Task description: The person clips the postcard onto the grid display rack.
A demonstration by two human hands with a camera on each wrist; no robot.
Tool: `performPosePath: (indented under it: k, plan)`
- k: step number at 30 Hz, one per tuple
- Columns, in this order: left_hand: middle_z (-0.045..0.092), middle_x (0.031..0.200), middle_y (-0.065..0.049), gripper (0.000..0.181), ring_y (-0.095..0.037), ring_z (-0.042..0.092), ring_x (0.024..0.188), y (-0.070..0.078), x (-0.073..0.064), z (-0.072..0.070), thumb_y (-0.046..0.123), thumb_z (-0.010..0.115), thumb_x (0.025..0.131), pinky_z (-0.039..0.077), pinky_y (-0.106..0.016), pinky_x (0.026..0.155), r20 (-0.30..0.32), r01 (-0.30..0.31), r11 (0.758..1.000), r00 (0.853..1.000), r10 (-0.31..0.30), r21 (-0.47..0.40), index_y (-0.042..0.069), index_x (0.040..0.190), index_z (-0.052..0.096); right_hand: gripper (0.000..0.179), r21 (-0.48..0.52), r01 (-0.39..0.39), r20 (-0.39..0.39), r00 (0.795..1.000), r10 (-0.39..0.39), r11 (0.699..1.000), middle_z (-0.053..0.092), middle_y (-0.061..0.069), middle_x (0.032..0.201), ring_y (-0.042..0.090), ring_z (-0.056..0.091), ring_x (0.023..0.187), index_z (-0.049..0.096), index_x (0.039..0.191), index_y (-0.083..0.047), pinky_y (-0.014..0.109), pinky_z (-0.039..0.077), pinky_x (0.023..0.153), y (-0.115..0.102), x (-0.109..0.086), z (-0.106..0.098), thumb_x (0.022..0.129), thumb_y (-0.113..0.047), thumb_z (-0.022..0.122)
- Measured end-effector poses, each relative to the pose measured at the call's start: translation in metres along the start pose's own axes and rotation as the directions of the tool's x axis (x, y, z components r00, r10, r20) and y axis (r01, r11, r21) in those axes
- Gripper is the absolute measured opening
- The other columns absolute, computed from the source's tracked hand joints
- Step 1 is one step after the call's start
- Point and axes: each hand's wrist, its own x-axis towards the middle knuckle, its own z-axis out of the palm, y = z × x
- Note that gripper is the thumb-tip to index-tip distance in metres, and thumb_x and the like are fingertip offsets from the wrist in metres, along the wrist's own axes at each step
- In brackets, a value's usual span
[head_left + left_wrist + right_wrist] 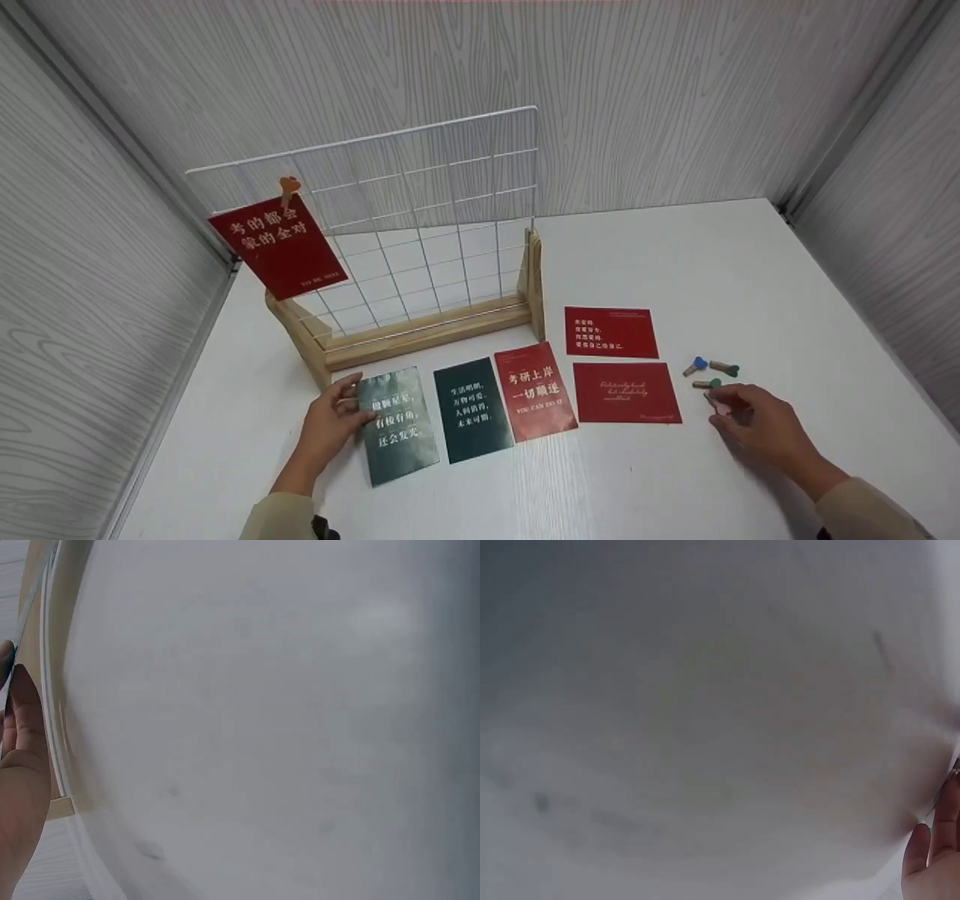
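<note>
The left hand [328, 420] pinches the left edge of a glossy grey-green paper card with white lettering [399, 439], thumb on its face, fingers behind. Just right of it on the white table [600, 480] lie a dark green paper card [472, 424] and an upright red paper card [534, 401]. Farther right, near three small wooden clips with coloured tops [697, 366], the right hand's [769, 427] fingers pinch a small pinkish object [721, 409], mostly hidden between thumb and fingertips.
</note>
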Motion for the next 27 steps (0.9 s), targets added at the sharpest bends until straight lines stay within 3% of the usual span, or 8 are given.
performPosePath:
  k: [4,9,14,16,21,27]
  plan:
    - [0.05,0.118,-0.016,0.067,-0.024,0.059,0.104,0.002,-0.001,-0.008,-0.005,0.071,0.08,0.052,-0.025,0.076,0.003,-0.016,0.996,1.0,0.016,-0.083,0.007,0.141,0.044,0.038,0.006,-0.029,0.011,1.0,0.029,1.0,0.063,0.008,0.102,0.023,0.058,0.089,0.062,0.117,-0.003,0.038,0.054,0.078,0.0,0.0,0.001,0.083,-0.013,0.075]
    - [0.048,0.124,-0.016,0.067,-0.024,0.056,0.108,0.008,-0.004,-0.019,-0.001,0.071,0.082,0.051,-0.024,0.078,0.003,-0.022,0.993,1.0,0.023,-0.113,0.01,0.142,0.043,0.036,0.033,-0.056,0.022,0.998,0.056,0.998,0.064,0.008,0.1,0.022,0.058,0.088,0.064,0.117,-0.004,0.036,0.054,0.077,-0.003,0.002,-0.001,0.084,-0.014,0.074]
    - [0.049,0.125,-0.015,0.067,-0.023,0.055,0.11,0.013,-0.002,-0.022,0.001,0.072,0.082,0.051,-0.024,0.082,-0.004,-0.011,0.995,1.0,0.01,-0.098,0.01,0.141,0.042,0.036,0.099,-0.073,0.012,0.997,0.072,0.992,0.066,0.01,0.1,0.025,0.061,0.089,0.065,0.116,-0.003,0.022,0.053,0.071,-0.01,0.007,-0.004,0.084,-0.017,0.074]
    - [0.05,0.124,-0.015,0.066,-0.023,0.055,0.111,0.017,-0.001,-0.021,0.001,0.072,0.082,0.051,-0.024,0.083,-0.016,-0.011,0.995,1.0,0.009,-0.098,0.009,0.141,0.043,0.035,0.121,-0.064,-0.004,0.998,0.065,0.991,0.066,0.013,0.104,0.027,0.063,0.089,0.066,0.115,-0.003,0.016,0.049,0.068,-0.014,0.01,-0.006,0.084,-0.017,0.074]
    - [0.054,0.121,-0.016,0.068,-0.022,0.056,0.109,0.029,0.0,-0.018,-0.003,0.072,0.08,0.05,-0.023,0.083,-0.045,-0.046,0.991,0.998,0.041,-0.129,0.009,0.141,0.044,0.034,0.187,-0.003,-0.048,0.999,0.013,0.982,0.063,0.016,0.116,0.027,0.066,0.088,0.067,0.116,-0.007,0.016,0.05,0.07,-0.028,0.02,-0.006,0.084,-0.015,0.075]
    - [0.059,0.117,-0.014,0.065,-0.02,0.058,0.104,0.045,0.003,-0.016,-0.007,0.07,0.081,0.05,-0.022,0.083,-0.077,-0.092,0.983,0.994,0.08,-0.158,0.01,0.139,0.045,0.031,0.272,0.05,-0.077,0.997,-0.03,0.961,0.067,0.007,0.107,0.019,0.066,0.084,0.069,0.113,-0.01,0.019,0.051,0.07,-0.046,0.031,0.002,0.083,-0.014,0.075]
